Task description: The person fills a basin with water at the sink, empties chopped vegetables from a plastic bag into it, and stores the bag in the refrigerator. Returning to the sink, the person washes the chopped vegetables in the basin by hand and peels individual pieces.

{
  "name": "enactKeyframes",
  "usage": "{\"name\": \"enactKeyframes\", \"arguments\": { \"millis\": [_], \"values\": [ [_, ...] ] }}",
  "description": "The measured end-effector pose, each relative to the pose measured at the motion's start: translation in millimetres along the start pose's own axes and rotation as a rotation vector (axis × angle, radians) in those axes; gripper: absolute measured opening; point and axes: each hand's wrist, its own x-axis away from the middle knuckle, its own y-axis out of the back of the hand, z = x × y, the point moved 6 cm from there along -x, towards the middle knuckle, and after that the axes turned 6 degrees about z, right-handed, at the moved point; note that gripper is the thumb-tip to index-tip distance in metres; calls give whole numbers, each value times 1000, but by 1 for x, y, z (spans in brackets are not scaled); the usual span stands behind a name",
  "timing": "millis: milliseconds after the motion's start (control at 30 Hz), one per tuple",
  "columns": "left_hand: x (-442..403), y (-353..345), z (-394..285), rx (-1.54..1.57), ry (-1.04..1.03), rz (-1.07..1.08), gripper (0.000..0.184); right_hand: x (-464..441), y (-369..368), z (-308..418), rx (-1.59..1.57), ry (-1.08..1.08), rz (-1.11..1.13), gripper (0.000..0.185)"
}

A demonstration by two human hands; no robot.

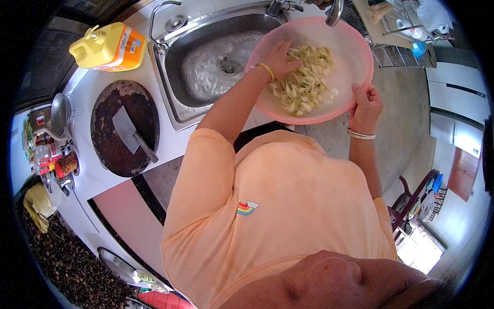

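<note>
A pink translucent basin [352,56] is tilted at the sink's right side, below a metal faucet [335,12]. Pale bulb-like vegetables with thin stems [306,82] lie heaped inside it. My left hand [279,61], with a yellow band at the wrist, reaches over the basin's left rim and rests against the heap with its fingers apart. At the opposite side, my right hand [366,105] grips the rim, thumb up and fingers curled. Some fingertips of both hands are hidden.
Left of the basin is a steel sink [177,87] with water in it. A cleaver [126,130] lies on a round dark chopping board [105,149]. Behind stands a yellow jug [98,51]. Bottles and jars [49,154] crowd the far left; a chair [411,198] is at the right.
</note>
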Motion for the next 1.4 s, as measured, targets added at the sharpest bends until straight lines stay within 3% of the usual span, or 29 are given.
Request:
{"name": "enactKeyframes", "arguments": {
  "millis": [567, 967, 1200, 1267, 1333, 1367, 1400],
  "values": [
    [4, -20, -33, 181, -90, 68, 84, 1, -5, 35, 99, 47, 12, 17],
    [7, -18, -43, 201, -109, -7, 86, 1, -3, 56, 220, 82, 48, 16],
    [21, 5, -69, 45, -106, 8, 62, -9, 52, 10, 150, 41, -39, 10],
    [31, 30, -85, 55, -135, 26, 57, -12, 78, -19, -113, -12, -43, 6],
    [33, 34, -86, 96, -121, 193, 46, -10, 94, -38, -157, -36, -39, 7],
    [30, 35, -76, 91, -105, 188, 46, -11, 103, -47, -196, -47, -49, 8],
    [28, 46, -72, 206, -288, -27, 40, -12, 115, -57, -200, -58, -41, 8]
  ]
}}
